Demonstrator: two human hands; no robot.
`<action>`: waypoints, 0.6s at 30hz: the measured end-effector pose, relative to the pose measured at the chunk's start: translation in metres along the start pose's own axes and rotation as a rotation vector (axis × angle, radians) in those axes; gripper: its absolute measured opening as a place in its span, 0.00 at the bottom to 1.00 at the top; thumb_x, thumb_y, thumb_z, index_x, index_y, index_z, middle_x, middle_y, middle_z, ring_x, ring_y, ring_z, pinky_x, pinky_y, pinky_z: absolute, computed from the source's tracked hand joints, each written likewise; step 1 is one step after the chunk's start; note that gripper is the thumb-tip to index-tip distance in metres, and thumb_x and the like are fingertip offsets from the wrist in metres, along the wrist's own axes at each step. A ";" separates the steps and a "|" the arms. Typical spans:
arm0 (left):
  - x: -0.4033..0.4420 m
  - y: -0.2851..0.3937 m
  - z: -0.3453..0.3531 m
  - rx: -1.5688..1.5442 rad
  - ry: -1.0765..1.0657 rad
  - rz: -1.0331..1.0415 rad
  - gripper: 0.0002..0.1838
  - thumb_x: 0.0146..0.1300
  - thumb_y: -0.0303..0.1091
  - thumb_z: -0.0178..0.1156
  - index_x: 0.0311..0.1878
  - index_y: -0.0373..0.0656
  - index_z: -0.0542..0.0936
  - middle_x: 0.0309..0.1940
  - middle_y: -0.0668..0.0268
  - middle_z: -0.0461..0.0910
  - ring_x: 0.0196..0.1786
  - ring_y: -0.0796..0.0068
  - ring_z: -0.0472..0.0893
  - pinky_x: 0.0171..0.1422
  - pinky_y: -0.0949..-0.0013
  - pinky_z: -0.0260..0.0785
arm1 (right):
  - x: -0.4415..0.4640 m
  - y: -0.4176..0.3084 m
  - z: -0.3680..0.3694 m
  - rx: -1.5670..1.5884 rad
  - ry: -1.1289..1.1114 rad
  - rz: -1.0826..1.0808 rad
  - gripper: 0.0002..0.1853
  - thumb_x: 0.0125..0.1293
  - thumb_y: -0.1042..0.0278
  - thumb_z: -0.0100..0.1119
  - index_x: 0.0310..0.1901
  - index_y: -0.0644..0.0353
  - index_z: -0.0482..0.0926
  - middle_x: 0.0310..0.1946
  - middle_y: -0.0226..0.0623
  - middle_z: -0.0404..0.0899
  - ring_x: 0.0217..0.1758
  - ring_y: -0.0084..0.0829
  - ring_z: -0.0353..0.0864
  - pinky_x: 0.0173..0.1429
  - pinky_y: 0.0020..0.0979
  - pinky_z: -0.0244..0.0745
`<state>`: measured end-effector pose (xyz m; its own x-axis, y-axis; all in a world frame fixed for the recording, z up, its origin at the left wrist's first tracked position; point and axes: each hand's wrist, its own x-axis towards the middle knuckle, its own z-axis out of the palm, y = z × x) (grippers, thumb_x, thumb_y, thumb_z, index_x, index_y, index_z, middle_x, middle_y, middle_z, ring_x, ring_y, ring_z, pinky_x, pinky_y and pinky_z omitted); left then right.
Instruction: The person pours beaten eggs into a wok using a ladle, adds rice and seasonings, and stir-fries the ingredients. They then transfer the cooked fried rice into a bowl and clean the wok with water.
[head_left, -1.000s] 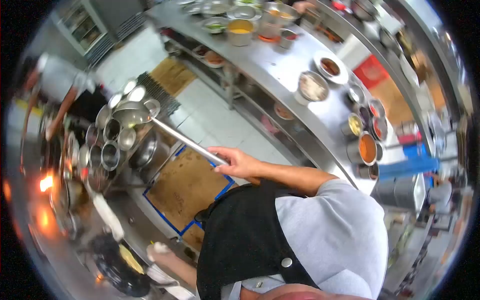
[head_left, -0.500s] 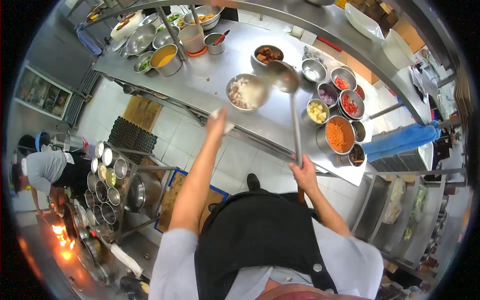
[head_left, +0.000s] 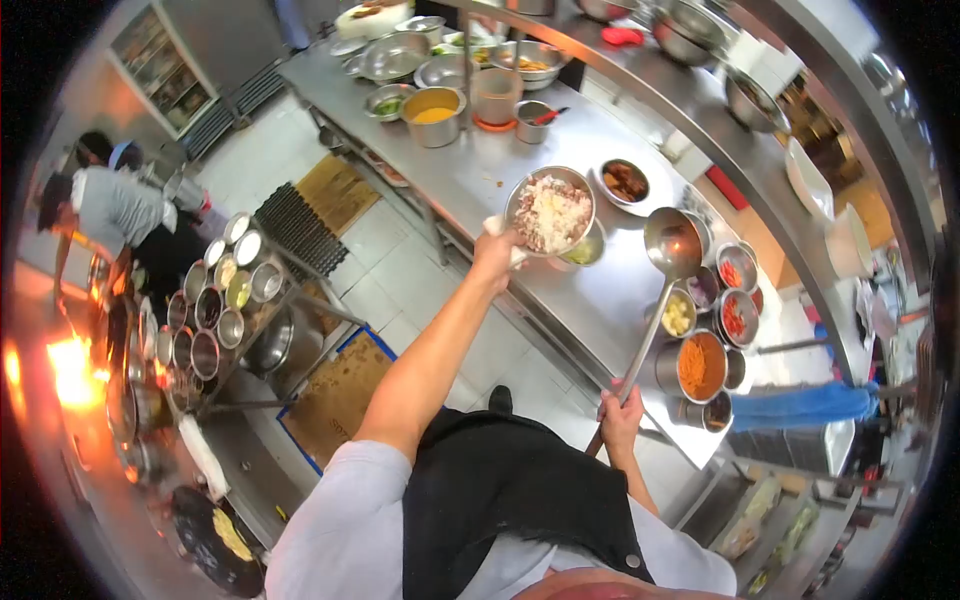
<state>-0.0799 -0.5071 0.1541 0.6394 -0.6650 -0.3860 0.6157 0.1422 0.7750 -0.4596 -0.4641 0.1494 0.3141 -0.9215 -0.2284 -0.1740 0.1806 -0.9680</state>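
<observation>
Your left hand (head_left: 495, 256) is closed on the edge of a metal bowl (head_left: 515, 196) just above the middle of the frame, with a white cloth (head_left: 493, 227) bunched between your fingers and the rim. That bowl is tipped somewhat toward you and holds white, rice-like grains mixed with reddish-brown bits (head_left: 552, 214). It overlaps a second bowl (head_left: 600, 250) with something pale green inside; you cannot tell from this angle whether the two touch. Your right hand (head_left: 622, 415), right of centre and lower down, is wrapped around the handle of a long ladle (head_left: 673, 243), whose round head sits up and to the right, over the steel worktable (head_left: 450, 175). Just left of the ladle head, a bowl of dark brown chunks (head_left: 625, 182) stands on the table. Below and to its right, you have metal containers of yellow chunks (head_left: 677, 314), purple pieces (head_left: 704, 287), chopped red pieces (head_left: 738, 318) and orange shreds (head_left: 698, 368). A pot of yellow liquid (head_left: 433, 134) stands near the top, left of centre. At the left edge, flames (head_left: 76, 374) rise below another person (head_left: 115, 210), who is bending over; a black wok (head_left: 200, 530) sits at lower left.
</observation>
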 end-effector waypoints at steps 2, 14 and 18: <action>-0.025 0.006 -0.065 -0.042 0.025 0.033 0.21 0.56 0.21 0.61 0.56 0.35 0.79 0.42 0.60 0.85 0.33 0.67 0.85 0.28 0.63 0.78 | 0.014 -0.003 0.029 -0.052 -0.108 -0.066 0.13 0.68 0.75 0.60 0.53 0.63 0.73 0.20 0.26 0.70 0.17 0.19 0.69 0.23 0.24 0.64; -0.604 0.090 -0.499 0.197 1.248 0.468 0.26 0.44 0.16 0.64 0.53 0.34 0.83 0.46 0.61 0.86 0.48 0.65 0.85 0.58 0.62 0.76 | -0.096 0.012 0.303 -0.235 -1.015 -0.050 0.15 0.68 0.73 0.60 0.55 0.65 0.76 0.22 0.24 0.71 0.21 0.18 0.70 0.24 0.24 0.66; -0.776 0.172 -0.547 0.595 1.957 0.398 0.27 0.52 0.23 0.68 0.58 0.35 0.78 0.46 0.56 0.87 0.47 0.60 0.86 0.55 0.61 0.77 | -0.170 0.021 0.382 -0.397 -1.265 -0.031 0.19 0.69 0.74 0.60 0.60 0.67 0.76 0.23 0.26 0.72 0.22 0.19 0.71 0.26 0.24 0.67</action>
<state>-0.2182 0.4348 0.3136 0.4521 0.8664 0.2122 0.4190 -0.4163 0.8070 -0.1599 -0.1724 0.1284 0.9324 0.0692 -0.3548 -0.3423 -0.1458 -0.9282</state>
